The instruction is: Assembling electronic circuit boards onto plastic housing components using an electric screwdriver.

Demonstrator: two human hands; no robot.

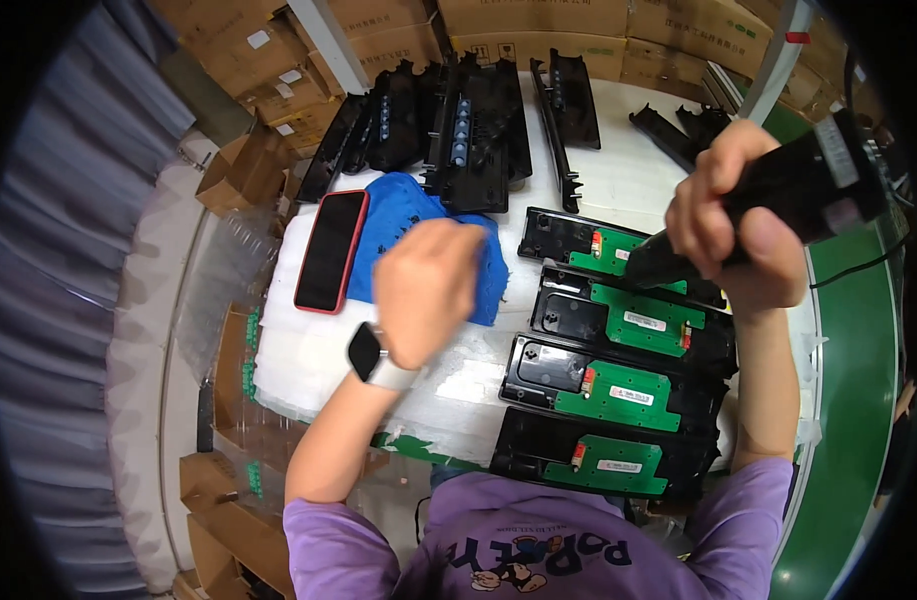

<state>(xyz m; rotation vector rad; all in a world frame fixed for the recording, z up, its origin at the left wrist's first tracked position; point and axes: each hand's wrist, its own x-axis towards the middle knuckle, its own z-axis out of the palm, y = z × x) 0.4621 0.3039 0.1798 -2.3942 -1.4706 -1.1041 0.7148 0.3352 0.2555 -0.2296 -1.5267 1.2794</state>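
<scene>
Clenched around a black electric screwdriver (778, 195), the right hand (728, 225) holds the tool's tip down at the farthest of four black housings (578, 240), each carrying a green circuit board (618, 395), stacked in a row on the right of the white bench (458, 390). The left hand (423, 290), wearing a smartwatch (366, 352), hovers loosely curled over a blue cloth (398, 215); whether its grip holds anything cannot be told. A red-cased phone (330, 250) lies just left of the cloth. More black plastic parts (468, 130) lie at the far side.
</scene>
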